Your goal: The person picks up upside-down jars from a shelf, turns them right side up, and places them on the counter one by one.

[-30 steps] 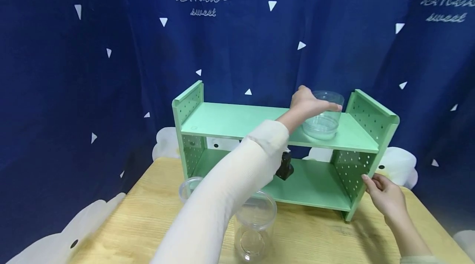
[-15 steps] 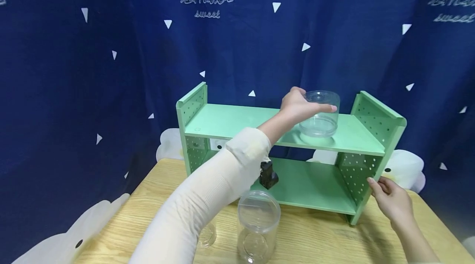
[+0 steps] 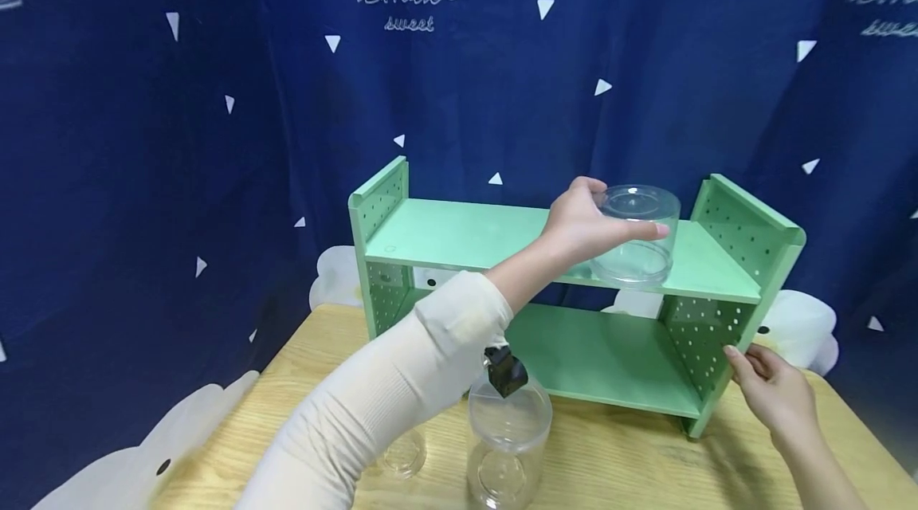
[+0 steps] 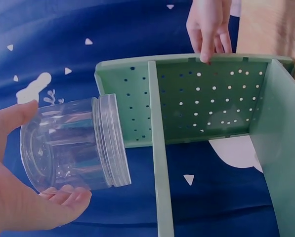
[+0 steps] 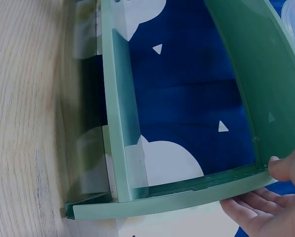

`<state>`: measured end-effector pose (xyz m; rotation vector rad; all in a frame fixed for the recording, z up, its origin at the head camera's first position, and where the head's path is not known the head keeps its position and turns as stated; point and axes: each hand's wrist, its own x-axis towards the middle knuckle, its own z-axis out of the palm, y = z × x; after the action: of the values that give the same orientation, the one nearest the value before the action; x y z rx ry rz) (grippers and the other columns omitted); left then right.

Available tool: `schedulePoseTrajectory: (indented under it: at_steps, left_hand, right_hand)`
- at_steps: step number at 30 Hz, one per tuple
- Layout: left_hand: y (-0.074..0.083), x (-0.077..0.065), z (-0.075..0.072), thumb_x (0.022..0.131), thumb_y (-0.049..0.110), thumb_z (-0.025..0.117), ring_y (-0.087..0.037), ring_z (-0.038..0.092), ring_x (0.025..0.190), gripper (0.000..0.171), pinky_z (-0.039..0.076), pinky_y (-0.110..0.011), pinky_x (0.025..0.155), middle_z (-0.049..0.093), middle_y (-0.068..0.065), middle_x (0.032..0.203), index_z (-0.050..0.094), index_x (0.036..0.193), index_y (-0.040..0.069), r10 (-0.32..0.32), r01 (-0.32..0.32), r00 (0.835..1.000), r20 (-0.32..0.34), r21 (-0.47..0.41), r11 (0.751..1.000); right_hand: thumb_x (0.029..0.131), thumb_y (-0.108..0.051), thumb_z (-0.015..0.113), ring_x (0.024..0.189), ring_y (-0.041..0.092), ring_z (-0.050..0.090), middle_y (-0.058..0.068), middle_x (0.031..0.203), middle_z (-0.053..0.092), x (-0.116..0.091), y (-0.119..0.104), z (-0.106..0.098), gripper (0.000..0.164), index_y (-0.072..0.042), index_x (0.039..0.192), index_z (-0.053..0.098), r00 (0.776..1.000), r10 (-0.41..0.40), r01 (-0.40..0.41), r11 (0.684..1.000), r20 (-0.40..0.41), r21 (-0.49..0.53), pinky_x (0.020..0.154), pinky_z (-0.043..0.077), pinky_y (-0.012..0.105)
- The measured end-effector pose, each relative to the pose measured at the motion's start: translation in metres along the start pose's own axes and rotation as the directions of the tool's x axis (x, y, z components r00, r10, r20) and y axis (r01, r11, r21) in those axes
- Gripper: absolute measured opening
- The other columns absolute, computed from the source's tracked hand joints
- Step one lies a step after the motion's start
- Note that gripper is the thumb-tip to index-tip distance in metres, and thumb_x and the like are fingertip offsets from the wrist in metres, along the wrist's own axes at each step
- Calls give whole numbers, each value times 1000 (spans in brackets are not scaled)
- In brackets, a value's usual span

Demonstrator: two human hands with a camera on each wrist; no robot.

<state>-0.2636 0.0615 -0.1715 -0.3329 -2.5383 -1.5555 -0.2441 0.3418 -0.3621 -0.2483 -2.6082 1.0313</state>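
Observation:
My left hand [image 3: 584, 223] grips a clear plastic jar [image 3: 641, 259] round its side, thumb on one side and fingers on the other. The jar's ridged end points down. In the left wrist view, a gap shows between the jar [image 4: 70, 143] and the edge of the green shelf's top board [image 4: 158, 148]. My right hand [image 3: 778, 394] holds the front edge of the shelf's right side panel [image 3: 760, 311]. The right wrist view shows its thumb on the inner side and its fingers [image 5: 261, 202] on the outer side.
On the wooden table [image 3: 610, 462], in front of the green shelf, stands another clear jar [image 3: 505, 454]. Left of it is a round clear container [image 3: 403, 454], partly hidden by my left sleeve. A blue curtain [image 3: 502, 96] hangs behind. A black device [image 3: 505, 373] sits at my left wrist.
My left hand has brought the jar from over the top board forward to its front edge, clear of the board. My right hand keeps its hold on the side panel. The head view has shifted slightly.

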Motion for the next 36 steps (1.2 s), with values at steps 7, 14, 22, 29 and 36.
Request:
schedulePoseTrajectory:
  at_steps: [7,14,22,29,36]
  left_hand:
    - [-4,-11,-8,65,42,86,-8,57,104,76,50,-19,81,59,5,123,48,127,21,32,-31,999,28,-45,998]
    - [-13,-21,-15,65,39,86,-10,55,112,78,49,-21,88,57,6,127,47,130,20,46,-42,997,66,-58,997]
    - [-14,-31,-22,66,39,86,-10,55,114,82,49,-21,88,55,4,133,45,133,19,95,-92,992,84,-42,995]
    - [-15,-41,-28,65,38,86,-13,54,116,83,49,-22,88,54,4,136,44,134,19,107,-103,989,101,-47,994]
    - [-21,-51,-34,67,36,86,-14,53,119,84,49,-24,89,53,3,137,43,137,18,112,-105,985,129,-63,992]
  right_hand:
    - [100,-41,42,66,-28,31,32,124,56,0,2,0,60,11,129,50,1000,-2,2,1000,-2,-18,77,52,45]
    - [100,-42,42,67,-29,29,32,127,53,-2,3,0,62,12,130,48,1000,16,-16,1000,10,-14,82,48,54]
    - [99,-40,44,68,-25,38,33,126,55,-3,0,1,59,11,128,51,1000,-12,11,999,-27,-35,78,51,45]
    - [96,-32,53,68,-32,27,32,106,66,-5,-4,-3,49,11,120,56,985,-123,117,992,-124,-53,57,37,8]
    - [94,-33,59,67,-37,29,2,96,76,-17,-13,-11,51,7,126,55,971,-85,78,996,-224,-39,57,35,-1]
